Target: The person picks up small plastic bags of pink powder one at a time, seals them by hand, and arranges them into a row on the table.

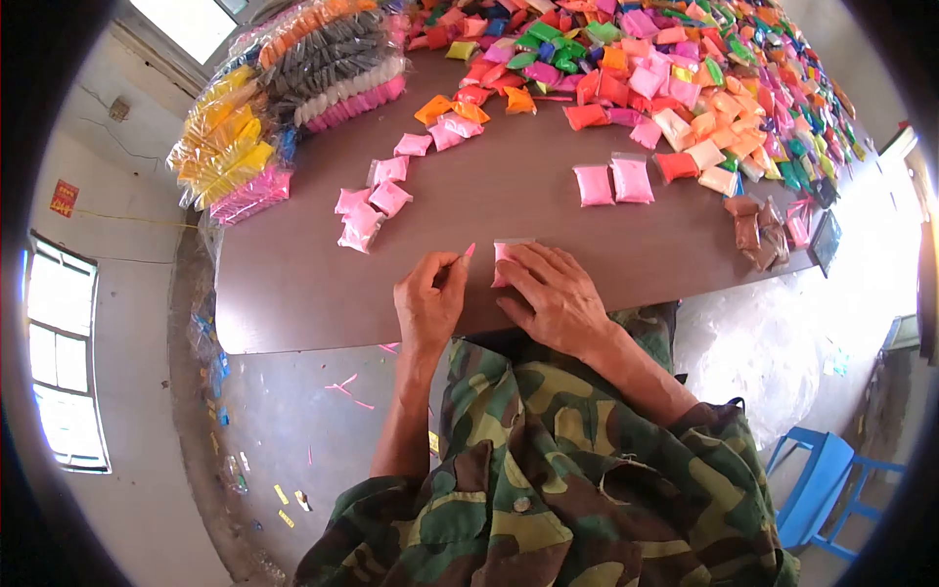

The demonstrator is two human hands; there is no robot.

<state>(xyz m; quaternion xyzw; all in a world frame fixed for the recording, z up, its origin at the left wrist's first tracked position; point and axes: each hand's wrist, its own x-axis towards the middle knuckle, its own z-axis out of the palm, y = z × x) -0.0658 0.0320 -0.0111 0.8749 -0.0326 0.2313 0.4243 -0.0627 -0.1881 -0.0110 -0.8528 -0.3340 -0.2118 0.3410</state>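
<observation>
Your left hand, near the middle of the frame, pinches a small pink piece between thumb and fingers; only its tip shows above your fingertips, so you cannot tell its full shape. Your right hand, just to the right, is spread over a pink packet on the brown surface. Your fingers cover much of the packet, leaving its left side and clear top edge in sight; whether you grip it or only press on it is hard to make out.

Two pink packets lie side by side right of center, above your right hand. A broken line of pink packets runs up the left of center to some orange packets, some overlapping. In the upper right, a heap of colored packets hides much of what lies in it, and the top of the frame cuts it off. The stacked bundles at upper left sit under shiny clear wrap that blurs the single packets. Brown packets lie near the right end of the surface.

Your camouflage clothing fills the lower middle and hides part of the floor. A blue stool at lower right is only partly visible.
</observation>
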